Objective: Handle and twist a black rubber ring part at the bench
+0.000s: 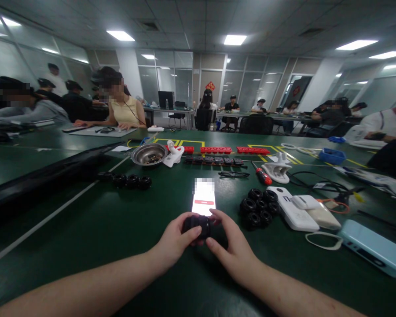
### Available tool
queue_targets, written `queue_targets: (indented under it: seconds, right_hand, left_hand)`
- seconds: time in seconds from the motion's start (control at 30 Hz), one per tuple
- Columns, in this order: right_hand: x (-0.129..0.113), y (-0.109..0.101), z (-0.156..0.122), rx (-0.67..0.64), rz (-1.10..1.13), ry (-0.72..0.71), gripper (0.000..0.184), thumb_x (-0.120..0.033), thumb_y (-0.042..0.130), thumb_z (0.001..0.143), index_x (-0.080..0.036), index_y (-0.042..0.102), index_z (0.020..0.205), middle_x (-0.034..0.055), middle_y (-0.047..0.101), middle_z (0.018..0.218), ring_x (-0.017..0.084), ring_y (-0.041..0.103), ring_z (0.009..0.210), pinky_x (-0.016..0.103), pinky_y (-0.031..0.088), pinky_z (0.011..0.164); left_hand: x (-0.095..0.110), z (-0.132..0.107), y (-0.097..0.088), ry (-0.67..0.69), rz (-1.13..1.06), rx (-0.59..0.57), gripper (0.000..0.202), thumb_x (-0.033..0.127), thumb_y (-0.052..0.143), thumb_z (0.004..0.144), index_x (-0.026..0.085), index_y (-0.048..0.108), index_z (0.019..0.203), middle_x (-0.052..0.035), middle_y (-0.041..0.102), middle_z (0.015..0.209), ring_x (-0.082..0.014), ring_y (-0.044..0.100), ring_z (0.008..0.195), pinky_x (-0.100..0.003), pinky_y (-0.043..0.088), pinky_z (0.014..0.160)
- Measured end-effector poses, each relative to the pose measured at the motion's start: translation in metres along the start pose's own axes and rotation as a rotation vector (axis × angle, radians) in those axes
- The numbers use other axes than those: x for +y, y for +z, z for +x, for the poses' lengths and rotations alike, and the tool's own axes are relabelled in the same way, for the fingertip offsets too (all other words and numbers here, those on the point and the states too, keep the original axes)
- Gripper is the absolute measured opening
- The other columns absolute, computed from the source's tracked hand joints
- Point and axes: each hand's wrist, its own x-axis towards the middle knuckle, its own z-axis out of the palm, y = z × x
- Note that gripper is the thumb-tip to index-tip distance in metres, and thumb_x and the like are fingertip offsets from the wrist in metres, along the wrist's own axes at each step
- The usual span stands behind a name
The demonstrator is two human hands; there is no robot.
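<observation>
My left hand [176,240] is closed around a black ribbed wheel [203,224], with the thumb across its near side. My right hand [231,244] is close against the wheel's right end, thumb and index finger apart; whether its fingertips touch the wheel is hard to tell. Just beyond the hands lies a phone [203,204] with a bright white screen and a red bar. To the right, several black wheels [259,207] sit in a cluster. A row of three more black wheels [132,181] lies to the left.
A metal bowl [148,155] with small parts stands at the back left. Red strips [216,150] and a black strip [214,161] lie ahead. At right are a screwdriver [261,174], white devices [293,211], a light-blue case [374,246] and cables. Other people sit around.
</observation>
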Motion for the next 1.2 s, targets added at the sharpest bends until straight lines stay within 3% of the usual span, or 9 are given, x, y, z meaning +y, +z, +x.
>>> queue_targets:
  seconds: [0.17,0.3,0.4,0.57,0.63,0.73,0.83,1.03,1.2]
  right_hand:
    - [0.0001,-0.0005,0.0024,-0.015,0.004,0.062,0.019,-0.024,0.048,0.081,-0.02,0.052,0.1,0.0037,0.058,0.086,0.019,0.054,0.08,0.034,0.044,0.073]
    - [-0.0025,-0.0011,0.0018,0.014,0.019,-0.036,0.036,-0.018,0.054,0.076,-0.022,0.045,0.11,0.0055,0.054,0.102,0.02,0.051,0.094,0.036,0.041,0.083]
    - [-0.0022,-0.0014,0.0015,0.031,0.01,-0.019,0.045,-0.025,0.056,0.075,-0.021,0.039,0.116,0.0074,0.052,0.105,0.022,0.05,0.096,0.039,0.04,0.084]
    - [0.001,-0.0015,0.0045,-0.025,-0.004,0.097,0.018,-0.029,0.048,0.081,-0.02,0.053,0.096,0.0039,0.058,0.084,0.02,0.054,0.079,0.036,0.043,0.072]
    - [0.0009,-0.0011,0.0047,-0.035,0.028,0.077,0.018,-0.024,0.051,0.08,-0.02,0.052,0.097,0.0042,0.057,0.087,0.019,0.054,0.081,0.035,0.044,0.073]
    - [-0.001,-0.0006,0.0023,-0.009,0.045,-0.001,0.034,-0.019,0.055,0.075,-0.022,0.046,0.108,0.0055,0.054,0.099,0.02,0.051,0.091,0.036,0.042,0.08]
    - [-0.0025,-0.0009,-0.0003,0.023,0.021,-0.023,0.045,-0.023,0.058,0.073,-0.021,0.039,0.115,0.0074,0.051,0.105,0.022,0.049,0.096,0.038,0.04,0.084]
    - [-0.0016,-0.0015,0.0035,-0.003,-0.005,0.073,0.017,-0.027,0.047,0.082,-0.021,0.05,0.098,0.0035,0.056,0.084,0.02,0.053,0.08,0.036,0.044,0.073]
    - [-0.0035,-0.0011,0.0021,0.029,0.045,-0.01,0.03,-0.02,0.055,0.075,-0.021,0.046,0.104,0.0058,0.053,0.098,0.02,0.051,0.092,0.036,0.042,0.081]
  left_hand:
    - [-0.0062,0.0014,-0.0004,0.057,-0.025,-0.075,0.034,0.03,0.061,0.069,0.016,0.05,0.098,-0.0018,0.058,0.087,-0.0145,0.057,0.072,-0.027,0.042,0.065]
    - [-0.0067,0.0019,-0.0025,0.028,0.003,-0.066,0.034,0.036,0.056,0.072,0.013,0.051,0.096,-0.0024,0.059,0.079,-0.015,0.057,0.066,-0.027,0.042,0.061]
    - [-0.0067,0.0,-0.0018,0.064,0.024,-0.052,0.032,0.031,0.061,0.069,0.015,0.053,0.096,-0.0032,0.059,0.086,-0.0181,0.057,0.077,-0.03,0.044,0.067]
    - [-0.0078,0.0003,0.0001,0.121,-0.003,-0.072,0.037,0.025,0.066,0.064,0.017,0.052,0.098,-0.005,0.059,0.1,-0.0211,0.053,0.097,-0.035,0.039,0.086]
    - [-0.0062,0.0014,-0.0004,0.081,0.008,-0.08,0.038,0.03,0.064,0.066,0.015,0.052,0.099,-0.0058,0.059,0.096,-0.0202,0.056,0.088,-0.035,0.042,0.08]
    - [-0.0017,0.0017,-0.0009,0.025,0.03,-0.081,0.038,0.035,0.06,0.069,0.013,0.051,0.098,-0.005,0.059,0.087,-0.0171,0.056,0.073,-0.032,0.044,0.067]
    - [0.0008,0.0004,0.0001,0.032,0.029,-0.06,0.037,0.033,0.062,0.067,0.014,0.051,0.097,-0.0047,0.058,0.089,-0.0175,0.055,0.077,-0.031,0.044,0.067]
    - [-0.0029,-0.0001,0.0011,0.092,-0.035,-0.052,0.04,0.027,0.069,0.062,0.019,0.052,0.097,-0.0039,0.059,0.097,-0.0207,0.054,0.094,-0.035,0.039,0.085]
    - [-0.0021,0.0007,-0.0009,-0.005,-0.009,-0.04,0.044,0.046,0.059,0.067,0.014,0.052,0.097,-0.0044,0.06,0.084,-0.0171,0.057,0.069,-0.032,0.043,0.065]
